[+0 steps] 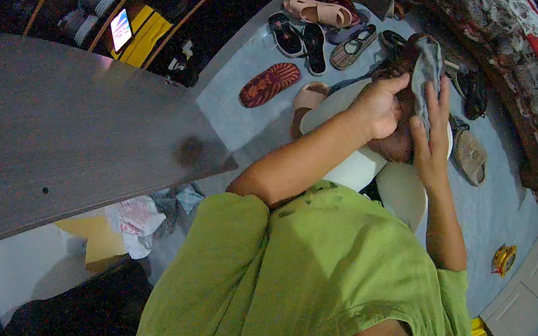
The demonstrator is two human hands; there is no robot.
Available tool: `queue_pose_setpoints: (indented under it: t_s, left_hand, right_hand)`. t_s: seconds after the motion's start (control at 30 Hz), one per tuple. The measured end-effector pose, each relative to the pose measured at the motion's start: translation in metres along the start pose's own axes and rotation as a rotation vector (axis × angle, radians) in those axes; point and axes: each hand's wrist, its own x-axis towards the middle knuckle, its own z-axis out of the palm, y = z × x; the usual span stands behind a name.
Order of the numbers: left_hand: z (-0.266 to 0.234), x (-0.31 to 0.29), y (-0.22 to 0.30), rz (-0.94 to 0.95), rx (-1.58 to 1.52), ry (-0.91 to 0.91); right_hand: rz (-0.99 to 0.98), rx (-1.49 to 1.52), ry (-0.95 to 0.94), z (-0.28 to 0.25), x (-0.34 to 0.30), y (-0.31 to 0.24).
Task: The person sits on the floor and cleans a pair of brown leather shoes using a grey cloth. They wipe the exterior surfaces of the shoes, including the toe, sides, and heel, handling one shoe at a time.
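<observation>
Over my lap, my left hand (378,106) grips a dark brown shoe (394,146), thumb on top, its fingers partly hidden. A crumpled grey cloth (429,65) lies along the shoe's right side. My right hand (435,146) presses this cloth against the shoe with long, nearly straight fingers. Parts of the shoe are covered by the cloth and both hands. Just beyond it on the floor stand a plaid slip-on shoe (353,47) and dark shoes (473,93). A beige fuzzy slipper (470,155) lies to the right of my right hand.
Farther off are a red patterned slipper (269,84), black sandals (314,50) and pink sandals (318,12). A grey cabinet door (87,131) stands open at left, near shelves with a lit phone (120,30). Flowered fabric (504,42) hangs at right; a yellow round object (504,260) sits below.
</observation>
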Motion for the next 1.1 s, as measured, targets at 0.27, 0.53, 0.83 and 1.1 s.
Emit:
queue_pose_setpoints:
  t_s: [0.27,0.53,0.83,1.1]
  left_hand:
    - [-0.011,0.0,-0.003,0.001,0.057,-0.085]
    - [0.0,-0.01,-0.001,0.065,0.039,-0.056]
    - [-0.011,0.001,-0.001,0.047,0.076,-0.082]
    - [-0.01,-0.004,0.001,-0.009,0.099,-0.102]
  right_hand:
    - [-0.055,-0.149,-0.108,-0.005,-0.021,-0.012]
    - [-0.106,-0.315,-0.021,-0.006,0.041,0.005]
    - [0.018,-0.227,0.027,-0.002,0.095,0.054]
    - [0.484,0.622,0.069,-0.01,0.093,0.083]
